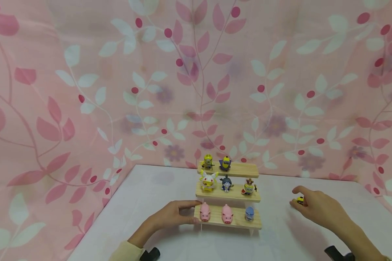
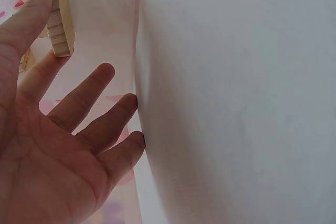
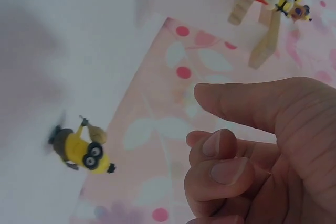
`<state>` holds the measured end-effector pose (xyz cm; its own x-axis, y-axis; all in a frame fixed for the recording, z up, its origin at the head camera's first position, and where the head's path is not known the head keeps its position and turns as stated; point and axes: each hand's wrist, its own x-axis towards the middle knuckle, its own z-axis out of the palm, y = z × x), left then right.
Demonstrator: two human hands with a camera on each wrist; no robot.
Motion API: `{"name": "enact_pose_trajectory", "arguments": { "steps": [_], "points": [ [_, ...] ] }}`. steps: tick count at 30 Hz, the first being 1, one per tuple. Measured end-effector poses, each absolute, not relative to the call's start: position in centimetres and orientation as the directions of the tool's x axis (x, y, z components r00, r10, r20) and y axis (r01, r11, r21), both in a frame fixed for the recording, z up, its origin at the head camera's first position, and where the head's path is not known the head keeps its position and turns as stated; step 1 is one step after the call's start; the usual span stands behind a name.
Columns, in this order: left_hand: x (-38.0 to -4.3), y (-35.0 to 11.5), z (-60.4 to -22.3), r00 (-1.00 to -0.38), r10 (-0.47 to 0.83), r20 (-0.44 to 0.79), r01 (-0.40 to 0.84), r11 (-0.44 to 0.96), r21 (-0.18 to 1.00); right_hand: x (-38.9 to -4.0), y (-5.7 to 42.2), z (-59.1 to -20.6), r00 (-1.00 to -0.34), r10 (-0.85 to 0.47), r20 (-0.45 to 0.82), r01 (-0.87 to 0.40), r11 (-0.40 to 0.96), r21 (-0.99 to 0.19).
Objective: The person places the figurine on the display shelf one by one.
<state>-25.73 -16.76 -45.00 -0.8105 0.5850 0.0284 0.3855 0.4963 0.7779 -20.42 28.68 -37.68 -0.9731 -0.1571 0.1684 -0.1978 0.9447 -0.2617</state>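
Observation:
My left hand grips the left end of the lowest plank of a three-tier wooden display stand. Thumb and index finger sit on the plank's end in the left wrist view; the other fingers spread loosely. Over the table at right, my right hand holds nothing, thumb apart from its bent fingers. Beside it stands a yellow minion figurine, apart from the fingers in the right wrist view and partly covered by the hand in the head view.
Two minion figurines stand on the top tier. The middle tier bears a white-and-yellow figurine, a dark-haired one and a minion with a hat. Two pink pigs and a blue figurine occupy the lowest tier. A floral curtain hangs behind.

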Motion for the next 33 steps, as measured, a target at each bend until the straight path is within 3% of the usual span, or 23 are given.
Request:
{"name": "enact_pose_trajectory", "arguments": {
  "steps": [33],
  "points": [
    [-25.5, -16.8, -44.8, -0.805, 0.593, 0.035, 0.391, 0.485, 0.783, -24.3, 33.2, -40.7, -0.988, -0.148, 0.047, -0.155, 0.948, -0.277]
  ]
}}
